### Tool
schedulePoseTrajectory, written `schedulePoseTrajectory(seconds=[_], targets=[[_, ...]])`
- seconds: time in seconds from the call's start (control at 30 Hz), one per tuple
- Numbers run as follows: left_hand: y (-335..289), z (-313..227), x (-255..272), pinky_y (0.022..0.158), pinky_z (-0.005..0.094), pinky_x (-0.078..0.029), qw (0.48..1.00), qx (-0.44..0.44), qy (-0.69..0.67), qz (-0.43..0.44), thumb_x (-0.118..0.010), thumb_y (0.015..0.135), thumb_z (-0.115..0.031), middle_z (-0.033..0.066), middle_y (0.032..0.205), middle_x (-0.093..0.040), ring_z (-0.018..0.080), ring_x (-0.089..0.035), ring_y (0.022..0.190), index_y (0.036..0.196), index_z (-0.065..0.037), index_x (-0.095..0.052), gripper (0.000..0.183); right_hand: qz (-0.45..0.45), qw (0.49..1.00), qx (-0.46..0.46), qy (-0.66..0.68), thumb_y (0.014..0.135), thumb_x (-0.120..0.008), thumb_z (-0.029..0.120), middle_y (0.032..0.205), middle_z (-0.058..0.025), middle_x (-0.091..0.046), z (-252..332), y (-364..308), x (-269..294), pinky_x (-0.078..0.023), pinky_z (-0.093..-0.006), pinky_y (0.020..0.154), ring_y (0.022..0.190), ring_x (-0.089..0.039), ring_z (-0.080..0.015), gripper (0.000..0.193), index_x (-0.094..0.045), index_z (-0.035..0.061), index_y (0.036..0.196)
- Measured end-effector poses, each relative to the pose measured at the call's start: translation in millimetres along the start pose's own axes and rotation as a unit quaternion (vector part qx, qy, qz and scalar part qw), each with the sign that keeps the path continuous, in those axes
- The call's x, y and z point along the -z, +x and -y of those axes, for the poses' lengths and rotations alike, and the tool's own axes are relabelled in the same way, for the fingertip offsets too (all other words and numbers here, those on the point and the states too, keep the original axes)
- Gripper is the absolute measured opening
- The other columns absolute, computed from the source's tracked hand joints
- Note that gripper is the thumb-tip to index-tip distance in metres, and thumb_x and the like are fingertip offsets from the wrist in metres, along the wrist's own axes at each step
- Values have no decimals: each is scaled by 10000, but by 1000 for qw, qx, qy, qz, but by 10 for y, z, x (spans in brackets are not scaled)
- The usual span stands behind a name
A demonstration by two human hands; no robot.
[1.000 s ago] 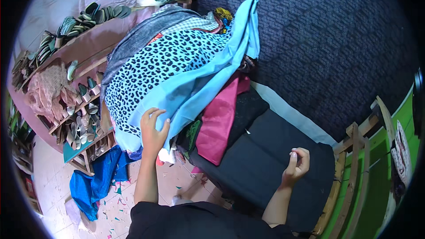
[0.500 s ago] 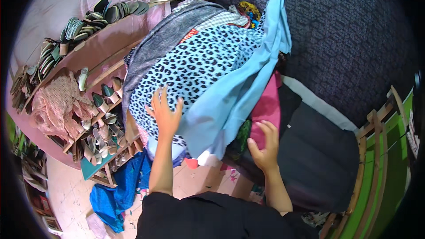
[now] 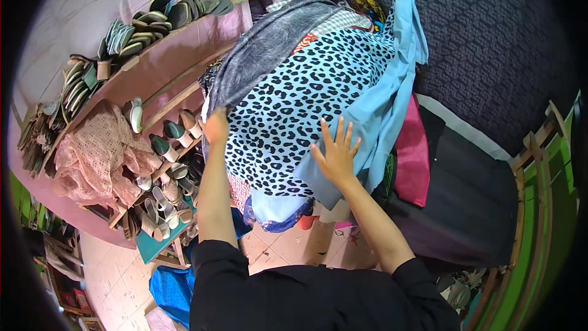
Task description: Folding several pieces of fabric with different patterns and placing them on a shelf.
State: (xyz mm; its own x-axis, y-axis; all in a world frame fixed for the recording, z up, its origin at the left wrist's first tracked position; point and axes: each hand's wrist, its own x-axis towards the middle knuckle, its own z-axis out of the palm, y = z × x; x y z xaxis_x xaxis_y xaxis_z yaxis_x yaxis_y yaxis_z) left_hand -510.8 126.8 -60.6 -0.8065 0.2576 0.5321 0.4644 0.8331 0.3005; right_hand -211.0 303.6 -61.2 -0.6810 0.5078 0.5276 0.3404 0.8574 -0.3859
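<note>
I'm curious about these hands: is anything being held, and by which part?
The left hand grips the grey cloth by its lower end; the right hand, spread over the blue cloth, holds nothing.

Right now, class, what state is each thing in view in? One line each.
Left hand: closed on mottled grey cloth
Right hand: open, fingers spread
Mottled grey cloth: draped, wrinkled
Leopard-print cloth: spread out
Light blue cloth: gathered in long folds
Magenta cloth: lying mostly flat
Pink openwork cloth: crumpled
Bright blue cloth: crumpled

Leopard-spotted cloth (image 3: 288,104) is black on pale blue.
</note>
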Motion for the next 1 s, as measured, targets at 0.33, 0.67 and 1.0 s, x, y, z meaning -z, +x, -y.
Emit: schedulePoseTrajectory(seconds=[0.33, 0.67, 1.0], targets=[[58, 1421, 2266, 757, 383, -436, 899, 51, -125, -417, -425, 878, -192, 200, 920, -603, 298, -571, 809, 979, 50, -565, 297, 45, 997, -52, -46, 813, -472, 457, 1431, -155, -133, -68, 135, -342, -51, -633, 967, 1314, -55, -380, 587, -271, 315, 1346], [-2711, 1126, 1228, 619, 365, -373, 972, 87, -209, -67, -554, 829, -140, 148, 681, -499, 277, -469, 645, 754, 20, -539, 177, -64, 977, -97, 177, 740, -536, 539, 1331, -140, -326, 661, 271, -400, 4, -637, 955, 1278, -205, -319, 789, -264, 88, 1328], [-3105, 371, 1140, 685, 366, -333, 991, -76, -74, 86, -715, 650, -259, 40, 730, -516, 224, -497, 755, 605, -80, -591, 222, -83, 912, -283, 287, 799, -549, 324, 846, -160, -609, 829, 149, -579, -219, -431, 914, 859, -540, -325, 343, -560, -19, 787]])
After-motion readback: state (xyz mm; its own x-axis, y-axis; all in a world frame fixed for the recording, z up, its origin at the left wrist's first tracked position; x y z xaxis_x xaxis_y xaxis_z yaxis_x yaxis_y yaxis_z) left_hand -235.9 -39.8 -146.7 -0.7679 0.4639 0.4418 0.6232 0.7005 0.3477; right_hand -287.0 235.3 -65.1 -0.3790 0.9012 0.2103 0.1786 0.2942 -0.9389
